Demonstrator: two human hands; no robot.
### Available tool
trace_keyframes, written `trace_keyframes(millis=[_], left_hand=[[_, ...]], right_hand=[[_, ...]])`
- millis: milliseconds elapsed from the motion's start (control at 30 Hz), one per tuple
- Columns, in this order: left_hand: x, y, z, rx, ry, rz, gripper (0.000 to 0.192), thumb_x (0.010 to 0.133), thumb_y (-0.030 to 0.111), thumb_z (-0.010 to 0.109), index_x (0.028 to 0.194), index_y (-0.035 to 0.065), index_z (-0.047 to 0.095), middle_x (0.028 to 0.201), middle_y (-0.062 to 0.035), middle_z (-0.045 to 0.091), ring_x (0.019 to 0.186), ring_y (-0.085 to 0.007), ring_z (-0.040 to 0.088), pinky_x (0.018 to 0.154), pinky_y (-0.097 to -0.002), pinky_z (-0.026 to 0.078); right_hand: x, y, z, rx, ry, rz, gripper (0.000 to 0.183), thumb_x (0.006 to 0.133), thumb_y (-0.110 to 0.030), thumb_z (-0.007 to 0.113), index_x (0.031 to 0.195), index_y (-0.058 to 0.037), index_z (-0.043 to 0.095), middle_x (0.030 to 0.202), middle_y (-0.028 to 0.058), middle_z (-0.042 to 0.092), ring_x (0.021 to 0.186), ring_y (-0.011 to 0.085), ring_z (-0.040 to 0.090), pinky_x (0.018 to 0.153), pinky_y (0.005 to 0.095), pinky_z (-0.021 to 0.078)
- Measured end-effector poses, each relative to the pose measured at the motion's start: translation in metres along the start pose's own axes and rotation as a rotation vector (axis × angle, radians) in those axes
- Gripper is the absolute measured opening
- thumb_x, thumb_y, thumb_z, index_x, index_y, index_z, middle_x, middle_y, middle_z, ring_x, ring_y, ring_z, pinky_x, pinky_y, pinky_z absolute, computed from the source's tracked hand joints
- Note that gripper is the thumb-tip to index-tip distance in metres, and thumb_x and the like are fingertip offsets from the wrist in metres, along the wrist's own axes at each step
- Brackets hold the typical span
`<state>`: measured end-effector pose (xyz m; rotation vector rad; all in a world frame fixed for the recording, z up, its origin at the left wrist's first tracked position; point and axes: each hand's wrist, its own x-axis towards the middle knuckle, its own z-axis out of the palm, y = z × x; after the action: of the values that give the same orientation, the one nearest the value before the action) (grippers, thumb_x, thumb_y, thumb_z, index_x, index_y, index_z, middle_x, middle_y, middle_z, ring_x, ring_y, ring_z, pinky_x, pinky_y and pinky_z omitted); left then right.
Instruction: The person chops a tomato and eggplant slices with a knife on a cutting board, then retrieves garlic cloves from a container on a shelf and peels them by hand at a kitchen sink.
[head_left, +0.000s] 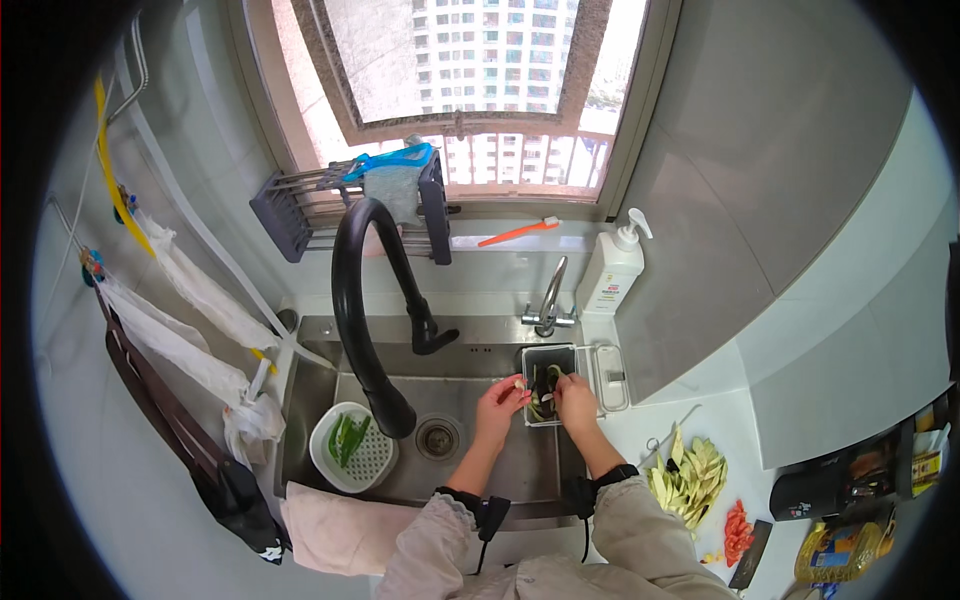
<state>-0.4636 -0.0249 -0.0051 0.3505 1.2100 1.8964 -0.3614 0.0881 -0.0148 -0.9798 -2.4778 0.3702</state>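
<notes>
Both hands are over a small bin (551, 360) with a white rim and dark liner, set at the right end of the steel sink (480, 480); dark and green peelings lie in it. At the bin's left edge, my left hand (499, 405) pinches a small pale piece, perhaps a garlic clove, between its fingertips. My right hand (576, 401) is at the bin's right side, fingers bent down over the opening; whether it grips anything is hidden. A white colander (375, 457) with green peppers (348, 439) sits in the sink's left part.
A black faucet (352, 300) arches over the sink. Behind stand a small chrome tap (553, 300) and a white pump bottle (615, 270). On the right counter lie cut eggplant strips (688, 476), chopped red pieces (738, 532) and a knife (752, 555). A pink towel (345, 529) hangs over the front edge.
</notes>
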Motion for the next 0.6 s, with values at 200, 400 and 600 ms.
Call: trace_keyframes(millis=[200, 400, 600], left_hand=[[-0.001, -0.005, 0.0, 0.345, 0.045, 0.227, 0.025, 0.077, -0.002, 0.054, 0.102, -0.0022, 0.054, 0.09, -0.0073, 0.06, 0.079, -0.0146, 0.058, 0.072, -0.0245, 0.047], [-0.009, 0.002, 0.014, 0.744, 0.082, 0.468, 0.019, 0.071, 0.003, 0.06, 0.09, 0.003, 0.06, 0.08, -0.0103, 0.061, 0.072, -0.019, 0.06, 0.064, -0.0265, 0.047], [-0.013, 0.008, 0.021, 0.82, 0.057, 0.548, 0.016, 0.072, 0.006, 0.059, 0.088, 0.0033, 0.06, 0.083, -0.012, 0.061, 0.073, -0.0242, 0.06, 0.065, -0.0299, 0.047]], right_hand=[[0.003, -0.015, -0.023, 0.453, -0.108, 0.084, 0.017, 0.072, -0.007, 0.056, 0.088, -0.0087, 0.062, 0.083, 0.0136, 0.061, 0.076, 0.0291, 0.058, 0.069, 0.0349, 0.0461], [0.01, -0.026, -0.035, 1.022, -0.251, 0.296, 0.014, 0.076, -0.006, 0.057, 0.088, -0.0006, 0.061, 0.074, 0.0074, 0.062, 0.065, 0.0137, 0.06, 0.061, 0.0234, 0.0466], [0.009, -0.022, -0.04, 0.927, -0.309, 0.248, 0.011, 0.078, -0.001, 0.055, 0.087, 0.0046, 0.058, 0.077, 0.0067, 0.061, 0.069, 0.0109, 0.058, 0.064, 0.0208, 0.0489]])
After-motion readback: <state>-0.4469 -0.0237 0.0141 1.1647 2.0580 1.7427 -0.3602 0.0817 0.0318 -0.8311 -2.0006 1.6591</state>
